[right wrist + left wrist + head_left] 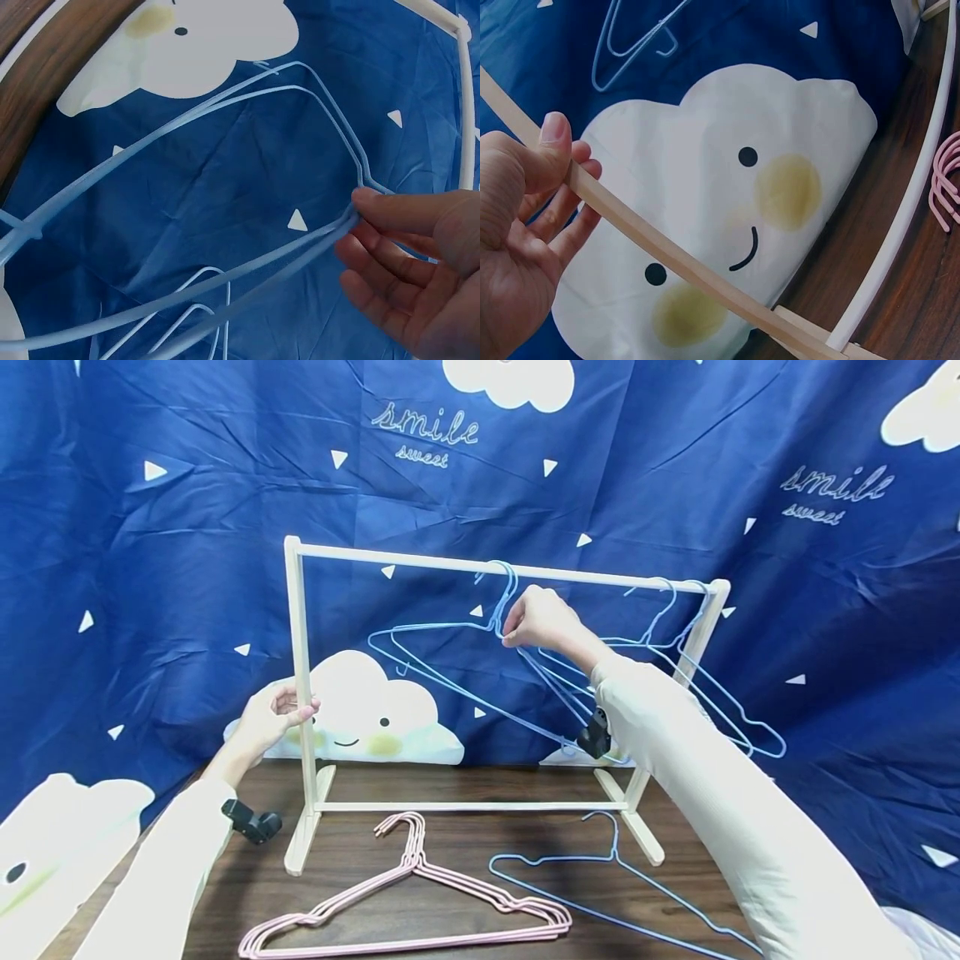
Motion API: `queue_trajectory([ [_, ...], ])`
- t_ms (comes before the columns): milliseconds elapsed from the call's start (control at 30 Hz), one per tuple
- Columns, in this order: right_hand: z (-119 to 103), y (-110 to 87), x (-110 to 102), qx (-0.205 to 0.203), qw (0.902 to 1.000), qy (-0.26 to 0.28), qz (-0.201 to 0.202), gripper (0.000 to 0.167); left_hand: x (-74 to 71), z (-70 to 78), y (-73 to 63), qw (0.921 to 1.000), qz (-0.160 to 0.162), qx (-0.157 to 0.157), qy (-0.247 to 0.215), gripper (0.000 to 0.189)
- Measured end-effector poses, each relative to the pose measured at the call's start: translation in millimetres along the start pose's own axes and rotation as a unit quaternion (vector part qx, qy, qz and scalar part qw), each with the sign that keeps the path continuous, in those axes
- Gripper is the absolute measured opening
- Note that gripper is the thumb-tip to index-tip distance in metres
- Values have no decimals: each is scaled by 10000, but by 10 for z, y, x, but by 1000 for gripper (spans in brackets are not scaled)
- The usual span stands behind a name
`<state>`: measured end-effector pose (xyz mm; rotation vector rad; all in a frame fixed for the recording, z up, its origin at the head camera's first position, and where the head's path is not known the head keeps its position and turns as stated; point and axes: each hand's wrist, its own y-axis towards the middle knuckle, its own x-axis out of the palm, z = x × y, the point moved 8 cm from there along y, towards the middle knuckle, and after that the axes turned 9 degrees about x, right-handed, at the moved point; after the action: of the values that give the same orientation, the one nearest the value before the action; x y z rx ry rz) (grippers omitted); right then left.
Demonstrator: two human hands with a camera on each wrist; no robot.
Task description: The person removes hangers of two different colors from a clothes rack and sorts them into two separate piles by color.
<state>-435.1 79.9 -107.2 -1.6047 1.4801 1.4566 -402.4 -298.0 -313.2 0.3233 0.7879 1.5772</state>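
Observation:
A white wooden rack (465, 564) stands on the table, with blue wire hangers hooked over its top rail. My left hand (266, 714) grips the rack's left post (299, 627), thumb on one side and fingers round the other. Near the middle of the rail, my right hand (546, 622) pinches two blue hangers (90, 176) just below their hooks, which still rest over the rail. In the right wrist view, thumb and forefinger meet on the wires while the other fingers are loosely bent. More blue hangers (647, 642) hang at the rail's right end, partly behind my right arm.
Several pink hangers (405, 943) lie stacked on the brown table (465, 785) before the rack. To their right lies one blue hanger (573, 859). A blue curtain (225, 527) with clouds and triangles hangs behind; the rack's lower bar (472, 807) runs just above the table.

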Motion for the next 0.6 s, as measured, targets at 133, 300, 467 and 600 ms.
queue_trajectory([
  [133, -38, -8, -2, -96, 9996, -203, 168, 7, -1, 9, -2, 10000, 0, -32, 3, 29],
  [300, -68, -16, 2, -193, 9990, -267, 289, 12, 3, 25, -2, 10000, -20, 24, -74, 27],
  [467, -115, -28, 8, -413, 9981, -147, 422, 15, 7, 27, -6, 9999, -44, 18, -110, 28],
  [600, -161, -34, 1, -621, 9956, -94, 691, 21, -4, 25, -9, 9999, -23, 34, -98, 29],
])
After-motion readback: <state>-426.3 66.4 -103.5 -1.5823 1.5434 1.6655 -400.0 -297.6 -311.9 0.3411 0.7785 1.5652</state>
